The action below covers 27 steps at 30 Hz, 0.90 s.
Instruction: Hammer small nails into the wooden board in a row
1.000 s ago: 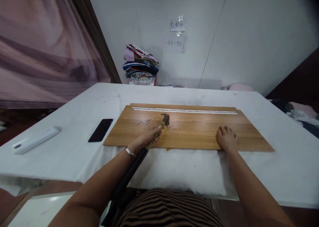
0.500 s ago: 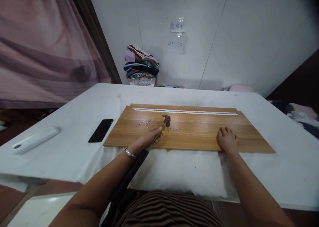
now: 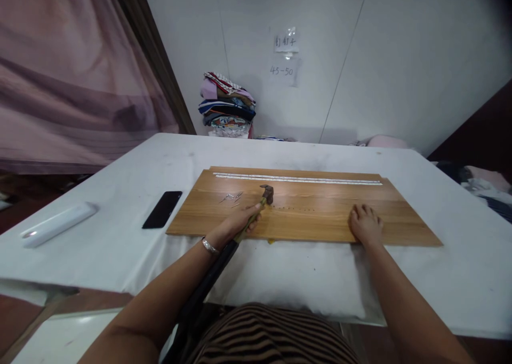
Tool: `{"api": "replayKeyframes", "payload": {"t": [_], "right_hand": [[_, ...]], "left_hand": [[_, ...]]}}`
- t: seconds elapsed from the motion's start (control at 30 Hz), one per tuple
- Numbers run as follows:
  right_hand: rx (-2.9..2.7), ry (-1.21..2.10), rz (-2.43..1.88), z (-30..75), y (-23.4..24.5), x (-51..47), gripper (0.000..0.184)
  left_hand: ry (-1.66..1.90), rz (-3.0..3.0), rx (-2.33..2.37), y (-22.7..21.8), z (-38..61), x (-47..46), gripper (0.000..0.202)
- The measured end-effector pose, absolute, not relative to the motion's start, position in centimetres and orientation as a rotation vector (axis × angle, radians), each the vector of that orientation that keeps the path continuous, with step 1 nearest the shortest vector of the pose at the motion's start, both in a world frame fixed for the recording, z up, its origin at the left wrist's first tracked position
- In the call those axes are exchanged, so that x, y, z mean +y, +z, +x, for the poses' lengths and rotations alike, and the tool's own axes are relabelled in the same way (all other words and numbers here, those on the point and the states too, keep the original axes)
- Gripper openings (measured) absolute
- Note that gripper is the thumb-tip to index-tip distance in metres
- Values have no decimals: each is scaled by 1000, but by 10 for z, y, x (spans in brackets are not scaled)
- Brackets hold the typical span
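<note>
My left hand [image 3: 242, 220] is closed around the handle of a claw hammer [image 3: 267, 194], gripping it near the head. The hammer's head is low over a wooden board [image 3: 320, 223], just left of a row of small dark nail heads or holes [image 3: 296, 209]; whether it touches the wood I cannot tell. Several loose nails [image 3: 232, 197] lie on the board to the left of the hammer. My right hand [image 3: 366, 223] rests on the right part of the board near its front edge, fingers spread, holding nothing.
Two white strips [image 3: 296, 178] run along the board's far side. A black phone [image 3: 162, 209] and a long white object [image 3: 58, 223] lie on the white-covered table [image 3: 120, 193] to the left. Folded clothes [image 3: 228, 105] are stacked by the wall, under paper signs [image 3: 282, 71].
</note>
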State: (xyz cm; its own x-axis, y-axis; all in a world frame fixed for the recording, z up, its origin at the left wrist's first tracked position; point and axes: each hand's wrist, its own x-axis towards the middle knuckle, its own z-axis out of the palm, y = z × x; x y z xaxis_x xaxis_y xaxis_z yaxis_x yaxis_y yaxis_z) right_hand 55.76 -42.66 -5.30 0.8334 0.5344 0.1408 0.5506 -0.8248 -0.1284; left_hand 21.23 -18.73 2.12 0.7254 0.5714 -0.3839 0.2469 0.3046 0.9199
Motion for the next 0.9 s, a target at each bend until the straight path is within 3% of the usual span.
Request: {"api": "replayKeyframes", "payload": {"t": [0.9], "right_hand": [[-852,-260,-2733,563,-61,-429,49]], "left_hand": [[230,1248,822,21,212,-191,49]]}}
